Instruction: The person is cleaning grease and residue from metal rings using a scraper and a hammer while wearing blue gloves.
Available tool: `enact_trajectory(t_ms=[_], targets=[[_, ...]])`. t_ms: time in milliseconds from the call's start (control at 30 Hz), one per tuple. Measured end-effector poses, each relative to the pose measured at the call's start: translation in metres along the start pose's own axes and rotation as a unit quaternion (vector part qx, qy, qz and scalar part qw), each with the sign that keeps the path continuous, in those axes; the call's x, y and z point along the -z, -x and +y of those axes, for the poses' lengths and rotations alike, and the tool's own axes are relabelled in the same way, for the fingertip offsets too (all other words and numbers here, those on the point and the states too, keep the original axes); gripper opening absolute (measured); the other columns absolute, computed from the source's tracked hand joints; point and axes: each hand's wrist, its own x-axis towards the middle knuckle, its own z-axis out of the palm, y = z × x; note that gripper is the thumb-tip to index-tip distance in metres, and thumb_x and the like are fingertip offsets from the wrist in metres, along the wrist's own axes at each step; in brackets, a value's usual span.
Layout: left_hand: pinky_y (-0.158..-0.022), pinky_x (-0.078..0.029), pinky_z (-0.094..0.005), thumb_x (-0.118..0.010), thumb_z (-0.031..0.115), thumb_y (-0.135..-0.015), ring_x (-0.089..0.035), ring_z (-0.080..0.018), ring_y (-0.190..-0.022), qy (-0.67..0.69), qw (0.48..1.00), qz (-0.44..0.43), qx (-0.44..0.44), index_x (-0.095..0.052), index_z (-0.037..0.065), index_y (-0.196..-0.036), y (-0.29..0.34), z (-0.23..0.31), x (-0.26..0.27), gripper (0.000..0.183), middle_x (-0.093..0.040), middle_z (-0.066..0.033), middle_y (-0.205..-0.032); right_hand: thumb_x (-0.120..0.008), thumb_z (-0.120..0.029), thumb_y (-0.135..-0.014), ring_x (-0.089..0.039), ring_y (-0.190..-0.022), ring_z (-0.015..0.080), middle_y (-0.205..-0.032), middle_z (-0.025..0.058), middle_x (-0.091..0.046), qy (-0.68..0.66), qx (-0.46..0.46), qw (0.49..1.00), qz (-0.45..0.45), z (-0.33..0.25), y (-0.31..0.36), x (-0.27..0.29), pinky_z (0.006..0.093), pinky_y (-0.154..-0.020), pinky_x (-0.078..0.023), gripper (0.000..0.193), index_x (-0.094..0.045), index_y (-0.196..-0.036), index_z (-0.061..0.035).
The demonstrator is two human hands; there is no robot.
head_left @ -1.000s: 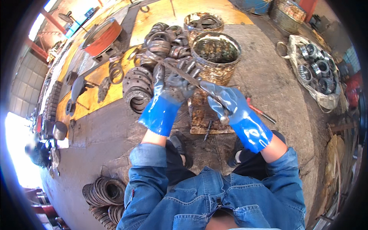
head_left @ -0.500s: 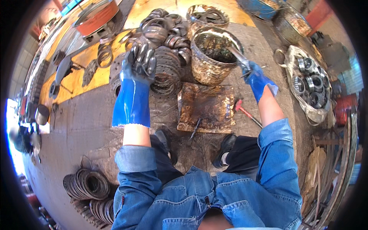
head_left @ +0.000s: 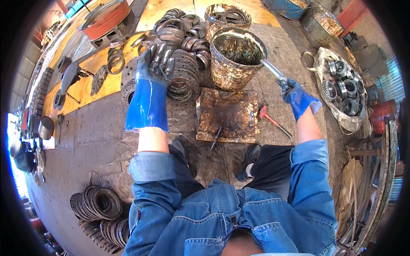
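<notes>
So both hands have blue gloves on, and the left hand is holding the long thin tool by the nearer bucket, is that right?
Not quite: it's the right hand that is holding the long thin tool by the nearer bucket, as the head view shows. Both hands do have blue gloves on.

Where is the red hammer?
In the head view, the red hammer lies right of centre on the floor, just right of the brown sheet.

The person I'm watching point(head_left: 239, 209) holds both forearms point(head_left: 153, 140) forward, left hand point(head_left: 156, 68) raised with fingers loosely bent, right hand point(head_left: 293, 93) angled outward, curled in a grip.
</notes>
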Motion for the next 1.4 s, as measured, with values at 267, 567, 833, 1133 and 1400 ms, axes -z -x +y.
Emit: enact_trajectory(t_ms=[267, 567, 833, 1133, 1400], targets=[[-0.09, -0.052, -0.0424, -0.052, 0.037, -0.094, -0.058, -0.0267, -0.115, -0.04, 0.998, -0.004, -0.038, -0.06, 0.014, -0.12, 0.009, 0.022, 0.022, 0.036, -0.059, -0.0096, -0.129, -0.051, -0.024, -0.095, -0.051, -0.039, 0.0117, -0.076, 0.0114, -0.068, 0.273, 0.053, 0.959, 0.054, 0.046, 0.083, -0.002, 0.0223, -0.031, -0.04, 0.026, -0.061, -0.107, -0.0037], [-0.093, -0.048, -0.0361, -0.047, 0.034, -0.098, -0.059, -0.0255, -0.115, -0.242, 0.97, -0.006, -0.038, -0.05, 0.009, -0.132, -0.022, 0.063, 0.085, 0.042, -0.059, -0.0107, -0.13, -0.058, -0.031, -0.094, -0.06, -0.06, 0.0103, -0.088, 0.0073, -0.071, 0.508, 0.097, 0.828, -0.218, 0.168, 0.083, -0.086, 0.024, -0.048, -0.045, 0.035, -0.065, -0.113, -0.0018], [-0.101, -0.043, -0.0397, -0.04, 0.034, -0.099, -0.052, -0.0285, -0.123, -0.124, 0.965, 0.22, 0.068, -0.044, 0.013, -0.139, 0.012, 0.025, 0.311, 0.045, -0.051, -0.0091, -0.139, -0.064, -0.026, -0.092, -0.067, -0.064, 0.0117, -0.093, 0.0097, -0.073, 0.429, 0.108, 0.882, -0.164, 0.267, -0.014, -0.104, 0.023, -0.051, -0.047, 0.031, -0.067, -0.111, -0.0022], [-0.092, -0.048, -0.0385, -0.036, 0.033, -0.101, -0.054, -0.0275, -0.12, -0.064, 0.932, 0.346, 0.09, -0.038, 0.014, -0.141, 0.09, -0.043, 0.431, 0.045, -0.048, -0.0099, -0.141, -0.065, -0.03, -0.092, -0.063, -0.058, 0.0096, -0.094, 0.0082, -0.073, 0.415, 0.102, 0.896, -0.118, 0.297, -0.02, -0.103, 0.0212, -0.042, -0.044, 0.032, -0.067, -0.109, -0.003], [-0.093, -0.047, -0.0371, -0.032, 0.034, -0.102, -0.054, -0.0248, -0.12, -0.066, 0.936, 0.332, 0.092, -0.04, 0.015, -0.141, 0.071, -0.046, 0.421, 0.043, -0.048, -0.0063, -0.142, -0.068, -0.029, -0.089, -0.062, -0.057, 0.0099, -0.088, 0.0076, -0.072, 0.374, 0.126, 0.916, -0.074, 0.32, -0.051, -0.089, 0.0221, -0.043, -0.043, 0.031, -0.068, -0.106, -0.003]])
